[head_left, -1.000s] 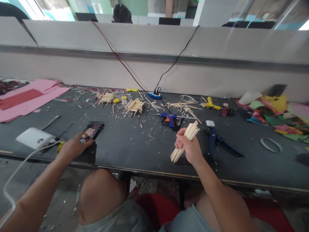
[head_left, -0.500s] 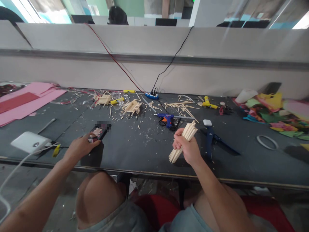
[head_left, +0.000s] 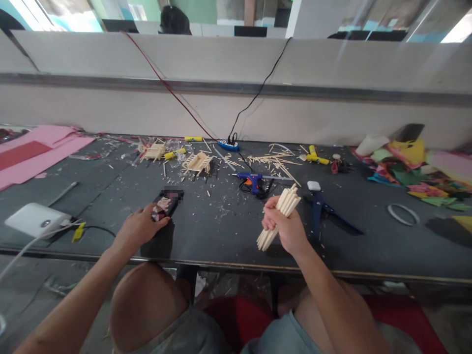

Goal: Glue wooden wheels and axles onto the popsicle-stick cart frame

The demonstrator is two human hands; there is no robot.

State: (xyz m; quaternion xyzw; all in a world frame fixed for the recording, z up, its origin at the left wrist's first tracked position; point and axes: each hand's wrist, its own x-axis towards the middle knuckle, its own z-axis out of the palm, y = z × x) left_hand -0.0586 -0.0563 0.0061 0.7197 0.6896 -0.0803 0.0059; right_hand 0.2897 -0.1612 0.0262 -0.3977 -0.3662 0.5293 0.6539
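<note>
My left hand [head_left: 140,227] grips a dark phone [head_left: 164,206] with a pinkish picture on it, low over the left part of the table. Fingers and thumb lie along its near sides. Wrapped in my right hand [head_left: 289,231] is a bundle of pale wooden sticks [head_left: 289,197], held slanted above the table's front. Its ends stick out above and below the fist. Beyond that hand rests a blue glue gun [head_left: 252,181]. To its right lies a dark blue hand tool [head_left: 319,216], with a small white case [head_left: 313,186] at its top end.
Two small stick-built models [head_left: 199,163] stand at the back, near yellow glue tubes [head_left: 174,153] and loose sticks [head_left: 273,161]. A blue power strip [head_left: 228,145] sits by the partition. A white power bank [head_left: 37,220], pink sheets [head_left: 55,142], coloured scraps [head_left: 413,162] and a tape ring [head_left: 403,215] lie around.
My left hand and the phone have moved to the right across the table. The right hand keeps the stick bundle in nearly the same place. The view has shifted slightly.
</note>
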